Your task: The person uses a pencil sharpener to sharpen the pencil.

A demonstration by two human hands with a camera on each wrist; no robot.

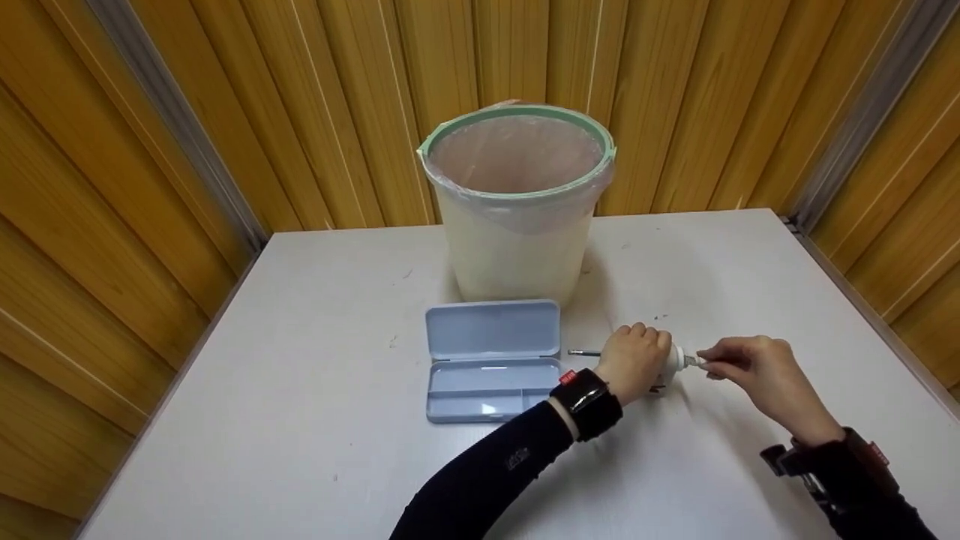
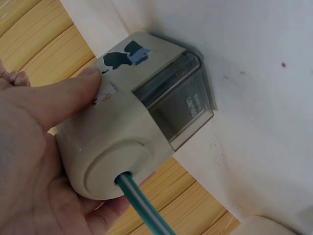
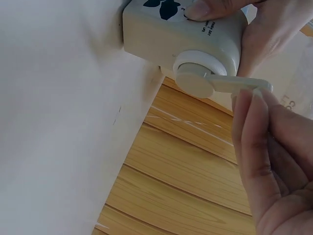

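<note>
A white hand-crank pencil sharpener [image 2: 112, 122] with dark printed leaves and a clear shavings drawer stands on the white table. My left hand [image 1: 634, 358] grips its body, thumb over the top in the left wrist view. From the hole in its end sticks a green-and-grey striped pencil [image 2: 146, 208]; the pencil's tip is hidden inside. On the opposite end, my right hand [image 1: 769, 379] pinches the end of the crank handle [image 3: 239, 84] between thumb and fingers. The head view shows the sharpener mostly covered by my left hand.
An open light-blue pencil case [image 1: 493, 330] lies left of my left hand, its compartments partly behind my wrist. Behind it stands a cream bin [image 1: 517, 259] with a green rim and a clear liner. Wood-patterned walls [image 1: 360, 112] enclose the table [image 1: 300, 360].
</note>
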